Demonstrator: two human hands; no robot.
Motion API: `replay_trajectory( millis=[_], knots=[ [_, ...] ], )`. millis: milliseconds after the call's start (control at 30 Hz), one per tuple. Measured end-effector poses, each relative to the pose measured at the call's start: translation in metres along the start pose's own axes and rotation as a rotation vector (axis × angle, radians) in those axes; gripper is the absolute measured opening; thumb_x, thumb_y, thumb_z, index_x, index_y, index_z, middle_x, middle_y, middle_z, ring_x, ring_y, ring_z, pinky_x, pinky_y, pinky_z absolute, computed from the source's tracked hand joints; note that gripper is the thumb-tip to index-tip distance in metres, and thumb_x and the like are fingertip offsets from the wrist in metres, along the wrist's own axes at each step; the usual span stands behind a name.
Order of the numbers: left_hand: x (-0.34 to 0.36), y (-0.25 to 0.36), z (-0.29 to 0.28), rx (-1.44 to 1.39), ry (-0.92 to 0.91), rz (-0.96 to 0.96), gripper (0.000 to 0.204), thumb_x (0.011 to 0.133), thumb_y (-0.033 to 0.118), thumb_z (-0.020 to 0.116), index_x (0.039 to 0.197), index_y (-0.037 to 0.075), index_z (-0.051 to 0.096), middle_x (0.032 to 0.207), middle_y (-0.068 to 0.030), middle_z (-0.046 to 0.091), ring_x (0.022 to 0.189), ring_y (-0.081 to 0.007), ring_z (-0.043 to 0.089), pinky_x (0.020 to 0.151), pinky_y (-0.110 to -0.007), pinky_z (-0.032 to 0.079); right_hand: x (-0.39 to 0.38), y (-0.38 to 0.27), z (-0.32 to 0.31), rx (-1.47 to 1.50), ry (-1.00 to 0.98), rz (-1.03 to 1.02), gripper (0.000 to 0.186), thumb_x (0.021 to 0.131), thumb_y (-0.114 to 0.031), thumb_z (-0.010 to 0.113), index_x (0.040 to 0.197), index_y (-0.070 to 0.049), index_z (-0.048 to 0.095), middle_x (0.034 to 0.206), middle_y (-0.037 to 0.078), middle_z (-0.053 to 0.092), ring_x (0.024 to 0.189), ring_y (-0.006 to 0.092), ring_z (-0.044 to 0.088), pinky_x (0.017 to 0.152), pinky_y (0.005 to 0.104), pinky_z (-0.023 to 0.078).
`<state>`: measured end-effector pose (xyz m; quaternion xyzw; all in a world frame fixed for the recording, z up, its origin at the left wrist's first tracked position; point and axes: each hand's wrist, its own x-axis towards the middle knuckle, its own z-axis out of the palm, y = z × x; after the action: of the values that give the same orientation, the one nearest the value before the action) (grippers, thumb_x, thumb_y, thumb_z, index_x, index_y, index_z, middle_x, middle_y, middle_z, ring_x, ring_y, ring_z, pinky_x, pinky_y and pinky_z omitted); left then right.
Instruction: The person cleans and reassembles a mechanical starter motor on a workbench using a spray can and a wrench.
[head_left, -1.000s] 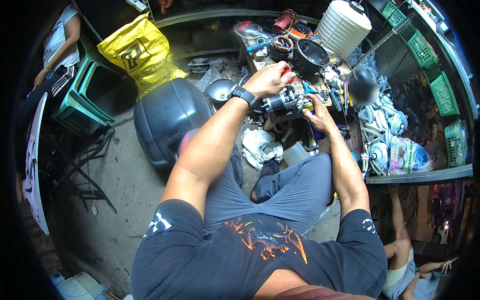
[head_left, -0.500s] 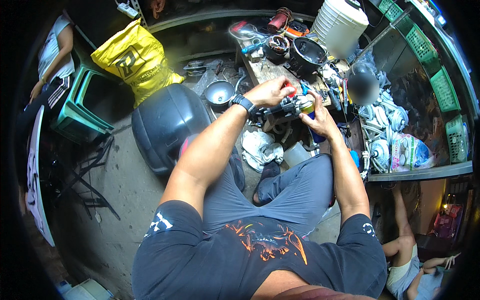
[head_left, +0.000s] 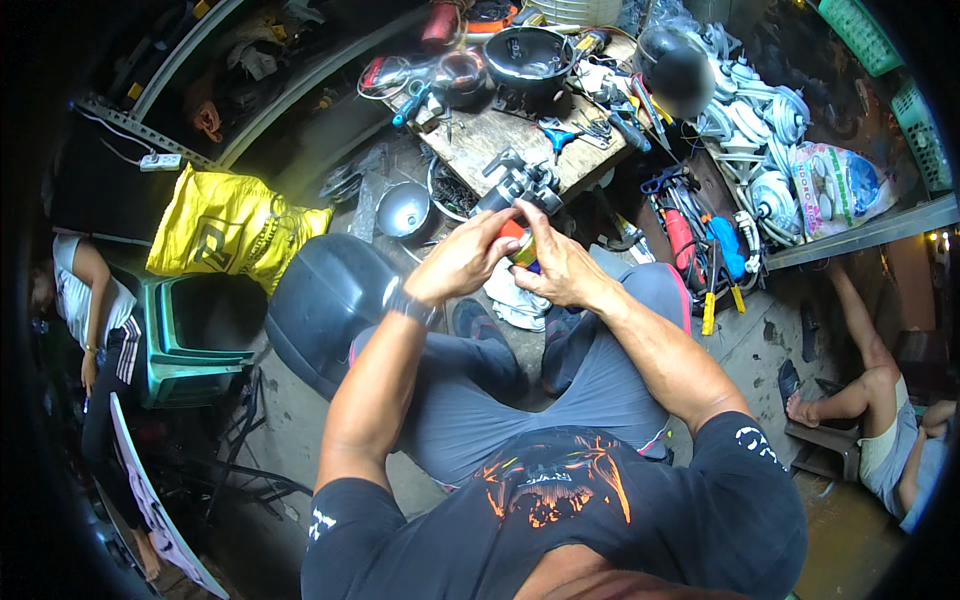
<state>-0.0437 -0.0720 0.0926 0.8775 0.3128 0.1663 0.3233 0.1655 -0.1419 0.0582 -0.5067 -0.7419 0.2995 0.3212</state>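
Above my lap, both hands come together on a small can (head_left: 525, 257) with yellow and red on it. My left hand (head_left: 462, 262) is closed at its red top, fingertips pressed close to the other hand. The fingers and thumb of my right hand (head_left: 562, 262) wrap round the can's side, hiding much of it. Just beyond the fingers, a dark and silver metal assembly (head_left: 518, 182) sits at the near edge of the wooden bench (head_left: 480, 150). A blue-handled tool (head_left: 558, 138) lies on the bench behind it.
A black pot (head_left: 528, 62) stands on the bench among tools. Right of it are a toolbox with red and blue tools (head_left: 690, 235) and piled white fan parts (head_left: 765, 120). To my left are a black case (head_left: 325, 300), a metal bowl (head_left: 404, 210) and a yellow sack (head_left: 230, 225). Two people sit nearby.
My hands have drawn back from the metal assembly toward my lap and closed together on the can. The view has turned, so the bench appears further left and higher.
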Motion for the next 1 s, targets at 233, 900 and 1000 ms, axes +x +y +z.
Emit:
replay_trajectory(
  millis=[233,900,1000],
  knots=[
    [-0.03,0.003,0.019,-0.681,0.215,-0.413,0.072,0.1,0.019,0.074,0.16,0.007,0.036,0.137,-0.008,0.061,0.12,-0.0172,0.062,0.098,-0.034,0.055,0.032,-0.003,0.016,0.006,0.147,-0.258,0.106,0.08,-0.01,0.082,0.163,-0.006,0.015,0.134,0.028,0.055,0.113,0.048,0.062,0.096,0.0517,0.053],
    [0.193,-0.157,-0.034,0.273,0.711,-0.156,0.066,0.086,0.033,0.083,0.136,-0.001,0.057,0.13,-0.0253,0.065,0.12,-0.041,0.064,0.103,-0.045,0.051,-0.054,0.152,-0.135,0.123,0.532,0.566,0.057,0.092,-0.025,0.08,0.14,-0.007,0.057,0.122,0.016,0.067,0.108,0.0209,0.067,0.092,0.0356,0.056],
    [0.2,-0.177,-0.021,0.209,0.784,-0.245,0.07,0.083,0.034,0.085,0.137,-0.002,0.058,0.131,-0.0267,0.065,0.121,-0.0416,0.064,0.104,-0.046,0.05,-0.106,0.236,-0.098,-0.001,0.265,0.736,0.053,0.089,-0.027,0.08,0.132,-0.002,0.061,0.115,0.019,0.07,0.107,0.0254,0.07,0.093,0.0382,0.055]
  ],
)
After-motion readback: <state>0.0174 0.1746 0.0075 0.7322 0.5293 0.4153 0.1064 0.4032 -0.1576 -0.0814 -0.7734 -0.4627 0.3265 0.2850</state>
